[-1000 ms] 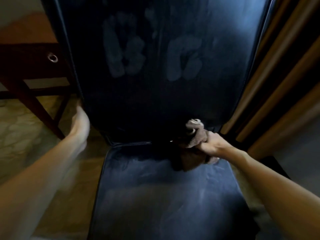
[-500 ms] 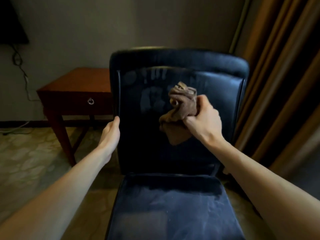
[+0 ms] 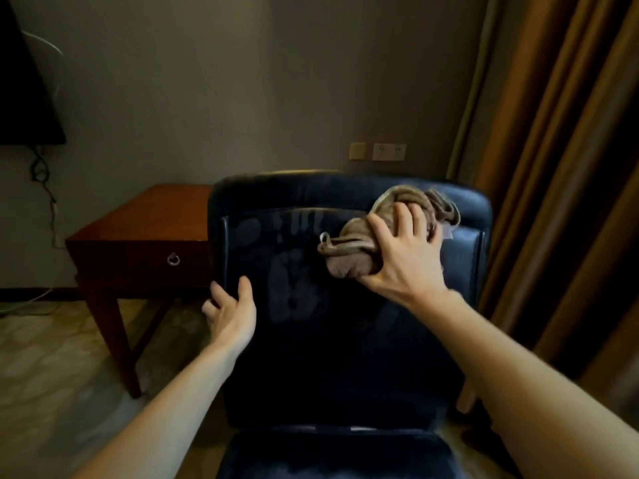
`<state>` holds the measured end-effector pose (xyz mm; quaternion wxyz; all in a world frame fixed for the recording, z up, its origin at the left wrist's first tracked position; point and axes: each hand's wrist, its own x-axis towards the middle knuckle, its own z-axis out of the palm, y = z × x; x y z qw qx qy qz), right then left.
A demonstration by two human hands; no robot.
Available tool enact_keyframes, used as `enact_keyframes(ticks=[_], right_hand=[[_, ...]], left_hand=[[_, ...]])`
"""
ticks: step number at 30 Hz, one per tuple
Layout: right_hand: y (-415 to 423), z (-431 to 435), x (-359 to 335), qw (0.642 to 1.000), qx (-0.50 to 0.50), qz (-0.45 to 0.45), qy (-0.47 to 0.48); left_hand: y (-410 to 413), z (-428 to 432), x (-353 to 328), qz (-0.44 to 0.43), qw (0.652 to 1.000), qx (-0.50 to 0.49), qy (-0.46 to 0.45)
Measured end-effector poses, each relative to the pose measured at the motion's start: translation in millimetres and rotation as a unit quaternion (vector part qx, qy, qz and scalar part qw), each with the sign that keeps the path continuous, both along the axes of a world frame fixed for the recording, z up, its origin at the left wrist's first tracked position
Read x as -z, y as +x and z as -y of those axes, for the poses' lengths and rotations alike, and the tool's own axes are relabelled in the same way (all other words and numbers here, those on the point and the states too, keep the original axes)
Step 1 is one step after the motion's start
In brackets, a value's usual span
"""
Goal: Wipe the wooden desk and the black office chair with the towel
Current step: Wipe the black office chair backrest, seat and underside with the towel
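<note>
The black office chair (image 3: 345,340) faces me, its backrest smeared with pale handprints. My right hand (image 3: 401,257) presses a bunched brown towel (image 3: 359,247) against the upper right of the backrest, fingers spread over the cloth and thumb under it. My left hand (image 3: 231,312) rests at the backrest's left edge, fingers loosely curved, thumb on the front face. The wooden desk (image 3: 145,229) stands behind the chair to the left, with a ring pull on its drawer.
Brown curtains (image 3: 560,167) hang close on the right. A dark screen (image 3: 24,81) with dangling cables is on the wall at far left. Wall sockets (image 3: 389,152) sit above the chair. Patterned floor (image 3: 52,375) lies open to the left.
My right hand has carried the towel from the base of the backrest up to its top right. My view has lifted. My left hand stays at the left edge.
</note>
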<state>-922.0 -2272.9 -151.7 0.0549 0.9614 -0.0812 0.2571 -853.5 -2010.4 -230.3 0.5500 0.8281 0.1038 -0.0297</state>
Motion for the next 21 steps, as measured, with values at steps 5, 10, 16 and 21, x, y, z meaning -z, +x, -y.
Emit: enact_keyframes(ticks=[5,10,16,21], right_hand=[[-10.4,-5.7,83.3,0.995,-0.019,0.097,-0.029],[-44.3,-30.6,146.5,0.997,-0.061,0.029,-0.046],[-64.2,-37.4,78.9,0.99,-0.102,0.05,-0.08],[-38.2,-38.2,-23.7,0.975,-0.063,0.204,-0.065]], left_hand=[[6.4,-3.3,19.9,0.022,0.999,-0.004,0.04],[2.0,-8.0,17.4,0.024,0.999,0.011,0.026],[-1.3,-26.5,2.1,0.008,0.999,0.042,0.0],[-4.5,-35.8,-3.0,-0.001,0.997,0.079,-0.014]])
